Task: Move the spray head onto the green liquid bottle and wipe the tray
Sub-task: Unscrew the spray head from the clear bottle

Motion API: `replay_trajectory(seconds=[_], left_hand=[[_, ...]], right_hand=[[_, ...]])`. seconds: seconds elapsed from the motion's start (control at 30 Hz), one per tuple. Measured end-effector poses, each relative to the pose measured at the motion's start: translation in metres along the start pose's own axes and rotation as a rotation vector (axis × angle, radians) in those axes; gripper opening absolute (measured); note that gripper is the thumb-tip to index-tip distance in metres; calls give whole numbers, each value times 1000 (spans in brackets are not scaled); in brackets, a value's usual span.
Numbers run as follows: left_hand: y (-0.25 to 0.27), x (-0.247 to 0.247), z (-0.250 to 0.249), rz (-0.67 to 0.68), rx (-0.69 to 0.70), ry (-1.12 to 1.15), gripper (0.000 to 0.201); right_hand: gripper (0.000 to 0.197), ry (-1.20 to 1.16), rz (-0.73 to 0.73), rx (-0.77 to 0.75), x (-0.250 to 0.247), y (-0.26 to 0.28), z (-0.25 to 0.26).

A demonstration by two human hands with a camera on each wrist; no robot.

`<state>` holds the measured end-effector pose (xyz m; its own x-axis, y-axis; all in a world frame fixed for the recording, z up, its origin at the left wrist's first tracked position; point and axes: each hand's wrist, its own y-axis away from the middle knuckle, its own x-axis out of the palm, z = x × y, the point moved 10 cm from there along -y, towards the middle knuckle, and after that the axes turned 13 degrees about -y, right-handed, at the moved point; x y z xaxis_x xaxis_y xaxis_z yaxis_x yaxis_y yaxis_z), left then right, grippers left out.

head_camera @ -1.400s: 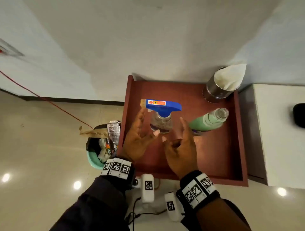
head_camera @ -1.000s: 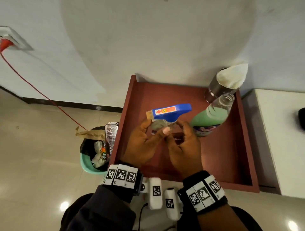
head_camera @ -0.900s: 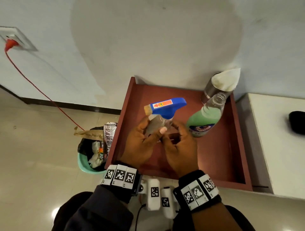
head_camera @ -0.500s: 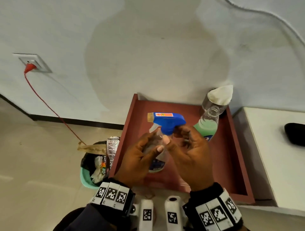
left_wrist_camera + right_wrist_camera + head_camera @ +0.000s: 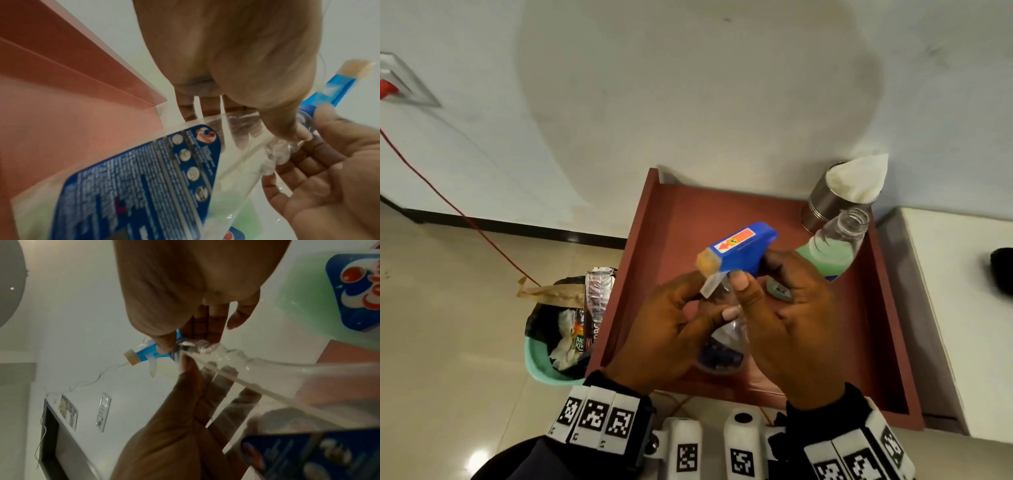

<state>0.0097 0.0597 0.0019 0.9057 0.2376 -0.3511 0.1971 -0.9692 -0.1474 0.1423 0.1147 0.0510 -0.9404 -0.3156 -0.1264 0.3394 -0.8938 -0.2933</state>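
Blue spray head [image 5: 739, 251] sits on a clear bottle [image 5: 722, 346]; left hand [image 5: 664, 342] grips the bottle, right hand [image 5: 787, 329] pinches the head.

Bare tray floor [image 5: 674, 240] left; green liquid bottle [image 5: 835, 250] and steel tin [image 5: 822, 205] crowding far-right corner.
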Motion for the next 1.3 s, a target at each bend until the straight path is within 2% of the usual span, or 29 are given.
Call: replay_trajectory(seconds=[0.13,0.27,0.33,0.43,0.53,0.6,0.7,0.8,0.9,1.0,1.07,1.17,1.3], left_hand=[[-2,2,-5,52,6,-73,29],[-2,5,-9,42,17,-99,27],[-2,7,-7,39,0,-107,28],[-2,8,-1,32,-28,-62,28],[-2,5,-1,19,-34,-25,34],[-3,5,-4,24,-24,-12,34],[-3,7,-7,33,-17,5,32],[-3,9,-4,46,-25,13,36],[-2,10,-3,51,-8,-3,35],[-2,12,-7,49,10,-13,32],[-2,13,-6,41,6,10,33],[-1,14,-1,44,-16,27,37],[-1,16,-5,58,-3,-2,33]], right_hand=[[31,-61,118,45,5,-4,-8],[36,-264,10,119,4,1,-19],[34,-285,-37,125,0,1,-23],[28,-358,22,137,5,1,-23],[36,-485,45,150,11,4,-22],[35,-483,2,158,9,3,-24],[23,-468,-17,158,8,3,-26],[35,-531,33,165,16,5,-28],[39,-595,2,187,15,5,-29],[26,-527,-45,176,9,6,-30],[22,-526,-17,157,11,7,-28],[30,-566,15,151,15,7,-25],[37,-563,-46,144,11,5,-21]])
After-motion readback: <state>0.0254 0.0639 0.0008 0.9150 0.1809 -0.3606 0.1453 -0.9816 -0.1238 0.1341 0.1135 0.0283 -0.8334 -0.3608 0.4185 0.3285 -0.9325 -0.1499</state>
